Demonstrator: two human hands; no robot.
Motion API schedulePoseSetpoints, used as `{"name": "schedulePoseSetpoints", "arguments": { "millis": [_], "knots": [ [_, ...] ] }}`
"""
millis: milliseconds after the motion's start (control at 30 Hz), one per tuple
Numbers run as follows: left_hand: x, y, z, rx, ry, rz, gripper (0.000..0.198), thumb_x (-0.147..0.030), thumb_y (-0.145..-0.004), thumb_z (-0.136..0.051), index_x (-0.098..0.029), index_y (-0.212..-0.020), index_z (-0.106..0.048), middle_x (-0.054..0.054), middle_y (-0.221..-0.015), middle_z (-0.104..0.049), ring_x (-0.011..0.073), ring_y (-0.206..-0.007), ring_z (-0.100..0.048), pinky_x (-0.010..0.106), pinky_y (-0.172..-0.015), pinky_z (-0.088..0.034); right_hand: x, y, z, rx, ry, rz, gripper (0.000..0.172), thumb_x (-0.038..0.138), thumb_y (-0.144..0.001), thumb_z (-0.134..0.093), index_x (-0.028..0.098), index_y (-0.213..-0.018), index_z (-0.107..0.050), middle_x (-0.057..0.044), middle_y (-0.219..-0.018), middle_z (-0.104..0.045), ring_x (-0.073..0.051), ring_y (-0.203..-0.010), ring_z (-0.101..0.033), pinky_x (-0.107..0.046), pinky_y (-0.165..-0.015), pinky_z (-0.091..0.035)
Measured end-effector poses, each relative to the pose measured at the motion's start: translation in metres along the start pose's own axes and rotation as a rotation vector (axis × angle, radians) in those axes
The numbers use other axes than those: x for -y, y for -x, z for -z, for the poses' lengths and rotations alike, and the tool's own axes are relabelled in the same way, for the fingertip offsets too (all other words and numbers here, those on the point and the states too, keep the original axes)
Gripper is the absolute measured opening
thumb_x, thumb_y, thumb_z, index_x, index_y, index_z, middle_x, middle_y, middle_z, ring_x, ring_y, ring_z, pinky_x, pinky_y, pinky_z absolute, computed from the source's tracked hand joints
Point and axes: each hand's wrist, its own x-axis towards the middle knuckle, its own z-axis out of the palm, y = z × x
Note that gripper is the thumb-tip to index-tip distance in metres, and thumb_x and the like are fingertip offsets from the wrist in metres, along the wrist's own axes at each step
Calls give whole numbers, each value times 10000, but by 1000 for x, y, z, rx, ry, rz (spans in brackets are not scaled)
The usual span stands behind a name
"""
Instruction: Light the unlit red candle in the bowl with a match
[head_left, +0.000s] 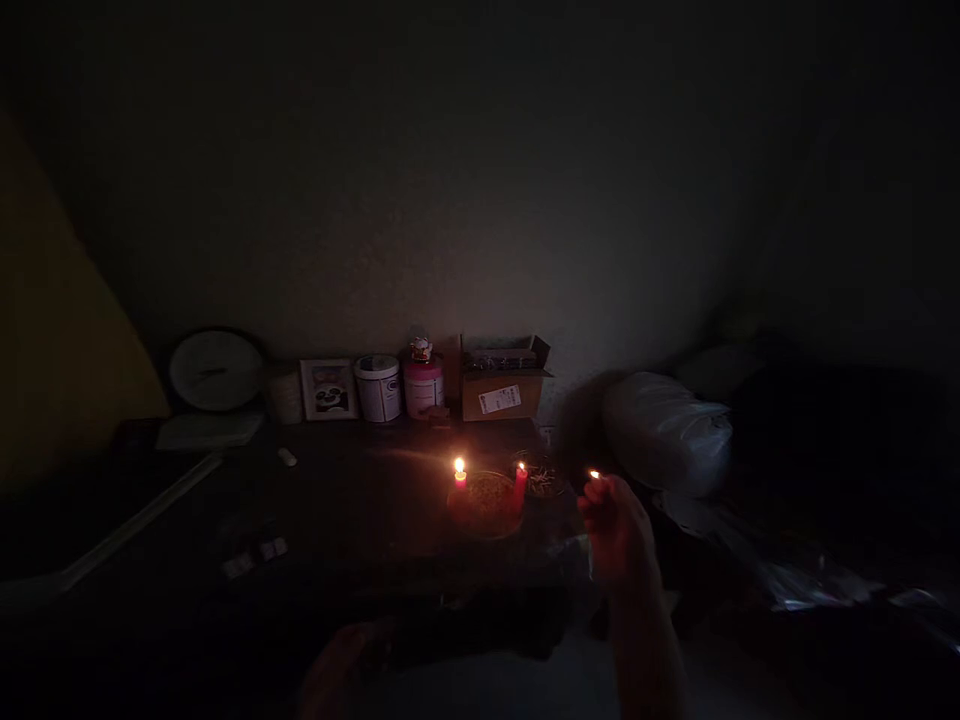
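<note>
Left grip (343,652) is hanging in shadow, opening and hold indiscernible; left candle (460,482) and right candle (520,482) are burning on the tabletop (360,500); right grip (616,525) is curling around a lit match or lighter (595,474). Lighting is seemingly underway; the next move is probably calling for steadiness.

one right hand (619,535) and one left hand (341,655), making two. two red candles (520,482) and three flames (460,465): one on each candle, the third on the single small burning thing (595,475) in the right hand. one round dish (486,515); one heap of thin sticks (541,483) (a jumble too dim to count singly). one open cardboard box (484,390), two lidded tubs (380,392), one figurine (421,349), one framed picture (328,390), one round pale disc (214,370). one bulging plastic bag (667,425), one small white oblong object (287,457), at least two small pale blocks (274,548).
</note>
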Motion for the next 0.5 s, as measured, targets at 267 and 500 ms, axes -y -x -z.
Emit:
{"name": "schedulePoseSetpoints", "arguments": {
  "millis": [267,500],
  "knots": [
    [-3,4,-4,9,53,-16,303,-493,-494,-760,-234,-631,-686,72,-732,-756,327,-866,-667,403,-782,-537,1,-8,42,-73,432,14,280,434,-548,-748,193,-618,-624,4,-621,-588,-129,-587,-520,-228,-537,-406],
    [-5,15,-5,17,65,6,298,-450,-568,-741,-206,-732,-700,91,-841,-760,323,-928,-660,391,-793,-540,-15,-10,56,-33,723,1,255,443,-576,-680,197,-600,-618,-19,-607,-609,-156,-581,-529,-260,-547,-405]
  ]
}}
